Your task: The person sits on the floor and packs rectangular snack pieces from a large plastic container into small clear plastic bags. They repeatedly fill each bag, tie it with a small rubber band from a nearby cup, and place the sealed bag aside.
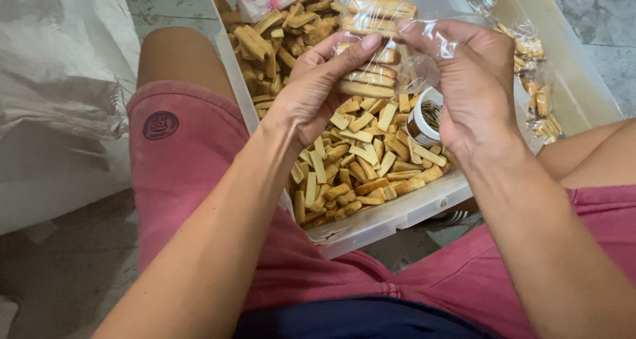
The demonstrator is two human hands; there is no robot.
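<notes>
While holding up a clear plastic bag [391,44] with stacked long biscuits between both hands, left hand [315,91] closed on its side with thumb pressed on the stack, right hand [474,81] pinching the film at the top. Bag seemingly filled but not yet sealed, held above the white tub [397,213]. Below, many loose biscuit sticks [358,160] unpacked, a small jar [424,120] among them, some finished packets [536,81] lying to the right.

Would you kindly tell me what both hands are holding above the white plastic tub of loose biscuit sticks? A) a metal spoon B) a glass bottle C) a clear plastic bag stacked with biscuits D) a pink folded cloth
C: the left hand and right hand grip a clear plastic bag of stacked biscuits over the white plastic tub.
</notes>
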